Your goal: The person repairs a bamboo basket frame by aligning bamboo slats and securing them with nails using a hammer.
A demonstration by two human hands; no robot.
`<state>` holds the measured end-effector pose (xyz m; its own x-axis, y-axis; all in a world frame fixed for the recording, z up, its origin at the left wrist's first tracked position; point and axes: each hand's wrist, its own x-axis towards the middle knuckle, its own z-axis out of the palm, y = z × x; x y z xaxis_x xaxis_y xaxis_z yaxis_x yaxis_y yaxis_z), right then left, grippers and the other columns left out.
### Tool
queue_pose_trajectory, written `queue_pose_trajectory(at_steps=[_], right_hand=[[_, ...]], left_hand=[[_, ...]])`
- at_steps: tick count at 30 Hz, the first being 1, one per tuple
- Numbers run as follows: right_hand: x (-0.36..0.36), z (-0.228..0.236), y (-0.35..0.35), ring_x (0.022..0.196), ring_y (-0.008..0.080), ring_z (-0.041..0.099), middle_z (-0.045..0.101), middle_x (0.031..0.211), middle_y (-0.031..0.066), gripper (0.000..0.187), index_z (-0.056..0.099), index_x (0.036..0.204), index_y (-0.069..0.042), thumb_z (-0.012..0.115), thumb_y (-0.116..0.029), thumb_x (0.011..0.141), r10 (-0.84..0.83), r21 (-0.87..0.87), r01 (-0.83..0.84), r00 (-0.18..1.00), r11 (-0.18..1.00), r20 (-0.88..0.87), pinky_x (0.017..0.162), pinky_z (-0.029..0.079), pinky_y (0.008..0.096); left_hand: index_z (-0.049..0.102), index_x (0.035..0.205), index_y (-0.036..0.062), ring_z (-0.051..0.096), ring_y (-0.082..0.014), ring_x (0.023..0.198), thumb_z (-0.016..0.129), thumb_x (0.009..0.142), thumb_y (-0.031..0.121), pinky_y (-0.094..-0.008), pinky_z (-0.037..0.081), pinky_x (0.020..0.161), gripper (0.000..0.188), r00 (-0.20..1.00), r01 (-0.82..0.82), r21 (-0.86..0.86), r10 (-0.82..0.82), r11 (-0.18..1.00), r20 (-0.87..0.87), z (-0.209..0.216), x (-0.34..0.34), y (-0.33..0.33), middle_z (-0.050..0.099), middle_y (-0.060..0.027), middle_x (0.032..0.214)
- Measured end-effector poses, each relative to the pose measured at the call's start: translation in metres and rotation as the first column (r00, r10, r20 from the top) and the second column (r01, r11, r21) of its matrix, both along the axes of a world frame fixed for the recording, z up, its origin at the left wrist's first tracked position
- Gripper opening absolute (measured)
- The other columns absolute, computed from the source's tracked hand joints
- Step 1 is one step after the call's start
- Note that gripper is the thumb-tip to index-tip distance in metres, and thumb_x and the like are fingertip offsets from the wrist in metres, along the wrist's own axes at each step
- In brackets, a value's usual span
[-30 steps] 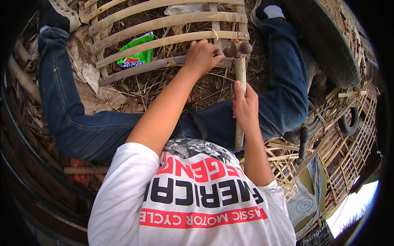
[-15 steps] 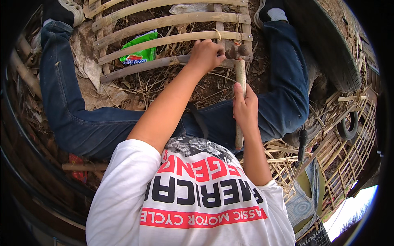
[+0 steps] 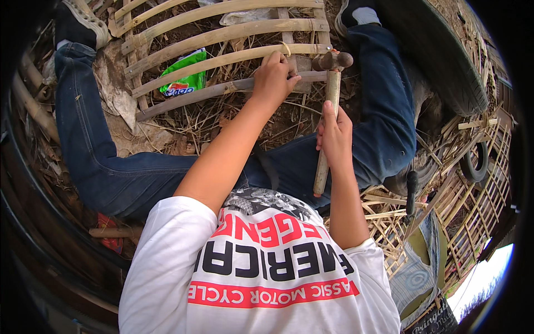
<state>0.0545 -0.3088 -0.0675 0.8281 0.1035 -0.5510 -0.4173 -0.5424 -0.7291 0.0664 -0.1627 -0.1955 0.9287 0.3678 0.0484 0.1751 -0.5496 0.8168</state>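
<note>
My right hand [image 3: 336,136] grips the pale wooden handle of a hammer [image 3: 332,92] around its middle. The rounded, rusty-looking hammer head points away from me, over the right end of a bamboo slat frame [image 3: 217,36]. Over the nearest bamboo slat [image 3: 225,88] lies my left hand [image 3: 273,79], its fingers curled in and its thumb close to the index finger. Whatever sits between those fingertips is hidden or too small to make out. A small gap separates the left hand from the hammer head.
A green plastic wrapper [image 3: 186,73] lies among the slats on straw-strewn soil. My legs stretch out on both sides of the frame. A large tyre [image 3: 445,61] stands at the right, with a smaller tyre [image 3: 474,162] and bamboo lattice [image 3: 473,206] lower down.
The hammer has moved right and slightly farther from me, away from my left hand's fingertips. My left hand stays by the nearest slat, its finger pose slightly changed. The view has shifted a little.
</note>
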Motion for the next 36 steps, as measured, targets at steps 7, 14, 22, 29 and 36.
queue_pose_trajectory(at_steps=[7,14,22,29,36], right_hand=[[0.026,-0.006,0.005,0.041,0.0049,0.04,0.042,0.057,-0.0038,0.035,0.047,0.084,-0.009,0.047,-0.039,0.102,-0.061,0.13,0.061,0.998,0.99,-0.007,0.035,0.035,0.0218],[0.041,-0.01,0.007,0.042,0.005,0.04,0.041,0.057,-0.004,0.036,0.046,0.083,-0.01,0.048,-0.041,0.101,-0.128,0.203,0.133,0.991,0.97,-0.035,0.036,0.035,0.0226],[0.042,-0.016,0.001,0.041,0.0052,0.041,0.041,0.057,-0.0042,0.036,0.046,0.083,-0.011,0.048,-0.041,0.101,-0.146,0.234,0.161,0.986,0.959,-0.081,0.036,0.035,0.0224],[0.038,-0.017,-0.003,0.041,0.0054,0.04,0.041,0.057,-0.0041,0.036,0.045,0.084,-0.011,0.048,-0.042,0.101,-0.141,0.252,0.158,0.986,0.955,-0.085,0.036,0.035,0.0226],[0.037,-0.019,-0.008,0.041,0.006,0.039,0.038,0.057,-0.0039,0.033,0.045,0.086,-0.011,0.049,-0.041,0.101,-0.19,0.307,0.217,0.975,0.926,-0.117,0.037,0.035,0.0225]], left_hand=[[0.071,0.074,0.0063,0.06,-0.0301,0.092,0.083,0.068,0.02,-0.0422,0.05,0.076,0.019,0.995,-0.034,-0.003,0.034,0.999,-0.093,0.012,0.002,-0.006,0.058,-0.0097,0.094],[0.071,0.076,0.0033,0.059,-0.0318,0.09,0.082,0.069,0.015,-0.0412,0.048,0.081,0.018,0.997,0.02,0.002,-0.02,1.0,-0.071,0.014,0.01,-0.005,0.059,-0.0128,0.09],[0.071,0.073,0.0037,0.058,-0.0313,0.096,0.082,0.068,0.014,-0.0414,0.049,0.083,0.016,0.99,0.024,-0.033,-0.028,0.999,-0.14,0.017,0.012,-0.006,0.059,-0.0129,0.09],[0.071,0.075,0.0026,0.059,-0.032,0.088,0.083,0.067,0.015,-0.0414,0.047,0.08,0.019,0.995,0.017,0.011,-0.016,1.0,-0.1,0.014,0.014,-0.009,0.059,-0.0129,0.088],[0.07,0.074,0.0026,0.057,-0.0335,0.101,0.083,0.068,0.016,-0.0416,0.049,0.087,0.019,0.985,0.035,-0.008,-0.036,0.999,-0.171,0.019,0.013,-0.007,0.06,-0.0152,0.096]])
